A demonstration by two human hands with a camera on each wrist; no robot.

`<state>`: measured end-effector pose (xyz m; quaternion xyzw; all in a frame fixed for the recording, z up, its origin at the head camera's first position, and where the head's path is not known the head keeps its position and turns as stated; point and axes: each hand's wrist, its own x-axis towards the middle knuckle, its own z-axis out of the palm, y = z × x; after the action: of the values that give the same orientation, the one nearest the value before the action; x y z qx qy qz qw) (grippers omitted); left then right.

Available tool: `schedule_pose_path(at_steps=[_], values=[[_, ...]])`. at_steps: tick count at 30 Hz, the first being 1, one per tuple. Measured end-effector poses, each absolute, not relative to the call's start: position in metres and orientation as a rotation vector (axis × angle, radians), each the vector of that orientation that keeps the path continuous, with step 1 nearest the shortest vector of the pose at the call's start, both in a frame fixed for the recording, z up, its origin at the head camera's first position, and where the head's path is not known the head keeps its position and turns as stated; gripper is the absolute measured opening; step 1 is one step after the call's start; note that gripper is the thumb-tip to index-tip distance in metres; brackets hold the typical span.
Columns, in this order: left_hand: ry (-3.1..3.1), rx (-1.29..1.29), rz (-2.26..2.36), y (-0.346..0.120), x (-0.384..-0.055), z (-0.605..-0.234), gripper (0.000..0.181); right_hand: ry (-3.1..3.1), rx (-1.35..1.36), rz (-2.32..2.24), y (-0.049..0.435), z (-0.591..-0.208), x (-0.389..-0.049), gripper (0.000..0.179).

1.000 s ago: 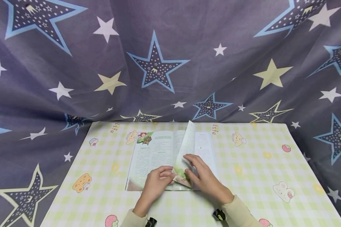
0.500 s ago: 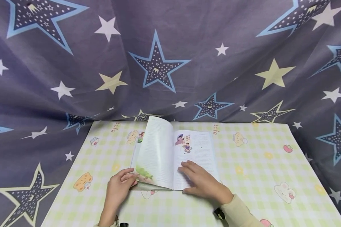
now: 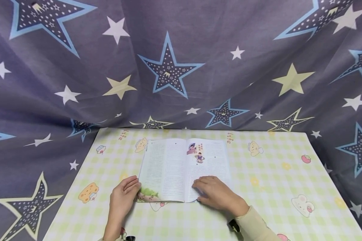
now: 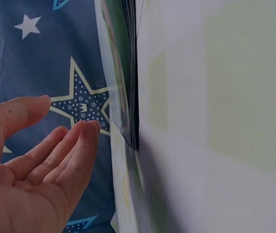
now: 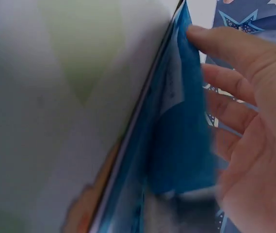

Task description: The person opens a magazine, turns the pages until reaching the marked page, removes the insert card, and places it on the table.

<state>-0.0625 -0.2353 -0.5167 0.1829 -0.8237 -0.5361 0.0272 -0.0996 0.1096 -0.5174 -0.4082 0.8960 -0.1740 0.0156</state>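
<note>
An open book (image 3: 174,174) with printed text and small colour pictures lies on the table. My left hand (image 3: 124,197) is beside its lower left corner, fingers relaxed and holding nothing. In the left wrist view the left hand (image 4: 43,160) shows thumb and fingers apart, near the book's edge (image 4: 134,97). My right hand (image 3: 217,194) is on the lower part of the right page, fingers bent. In the right wrist view the right thumb (image 5: 201,39) meets the edge of a lifted blue page (image 5: 184,131); the fingers go behind that page.
The table (image 3: 268,201) has a green-and-white checked cover with cartoon prints. Behind it hangs a dark curtain (image 3: 217,83) printed with stars. Beige sleeves and black wrist straps (image 3: 233,226) show at the front.
A page has been turned from right to left and now lies flat on the left side. The left hand moved left with it, then let go. The right fingers have drawn slightly nearer.
</note>
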Motion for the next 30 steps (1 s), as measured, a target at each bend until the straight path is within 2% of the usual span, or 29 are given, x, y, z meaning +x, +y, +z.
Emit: schedule_pose_path(at_steps=[5, 14, 17, 24, 30], values=[[-2.543, 0.552, -1.647, -0.231, -0.064, -0.515, 0.037, 2.840, -1.178, -0.544, 0.121, -0.512, -0.098, 0.026], [-2.513, 0.506, -1.718, -0.225, -0.065, -0.514, 0.035, 2.987, -0.979, -0.613, 0.159, -0.509, -0.098, 0.029], [-2.512, 0.483, -1.741, -0.223, -0.067, -0.516, 0.035, 3.100, -0.921, -0.694, 0.167, -0.509, -0.100, 0.036], [-2.521, 0.411, -1.768, -0.211, -0.072, -0.518, 0.035, 3.311, -0.570, -0.659, 0.168, -0.513, -0.100, 0.077], [-2.506, 0.382, -1.804, -0.200, -0.076, -0.515, 0.034, 3.217, -0.432, -0.790, 0.159, -0.512, -0.097, 0.081]])
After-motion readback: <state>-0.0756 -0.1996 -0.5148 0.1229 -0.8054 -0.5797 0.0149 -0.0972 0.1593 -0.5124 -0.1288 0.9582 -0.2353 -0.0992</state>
